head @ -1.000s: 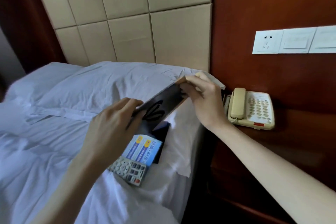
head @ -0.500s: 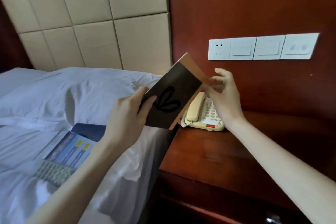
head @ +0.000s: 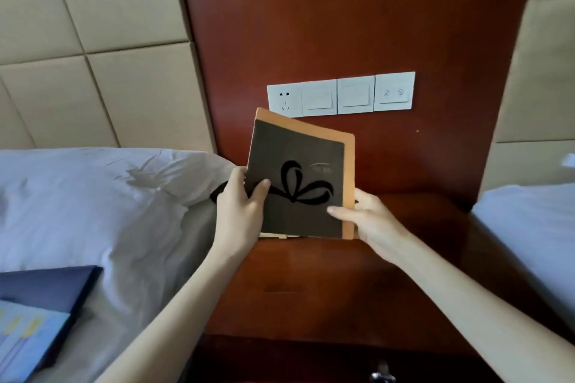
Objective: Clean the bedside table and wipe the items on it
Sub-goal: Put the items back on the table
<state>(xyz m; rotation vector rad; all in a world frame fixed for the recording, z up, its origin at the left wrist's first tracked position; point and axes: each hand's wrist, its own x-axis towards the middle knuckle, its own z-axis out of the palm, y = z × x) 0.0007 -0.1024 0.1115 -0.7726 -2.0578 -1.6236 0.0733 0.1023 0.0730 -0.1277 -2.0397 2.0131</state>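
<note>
Both hands (head: 239, 211) grip dark folder (head: 298, 183) (orange-edged, bow motif) upright over bedside table (head: 311, 289).

light: we see soft, dimmish daylight, source unseen | shadows: we note a soft one beside the pillow (head: 124, 190) | glare: dull sheen on the bedside table (head: 311, 274) | focus: folder (head: 298, 196) lettering blurred | edges: we see wall panels (head: 93, 25) bowed, lower corners soft

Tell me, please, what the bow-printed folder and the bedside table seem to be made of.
The folder looks like stiff card or leatherette: matte dark face, orange border, flat when held. The bedside table looks like reddish wood or veneer, lacquered: soft sheen on top.
</note>
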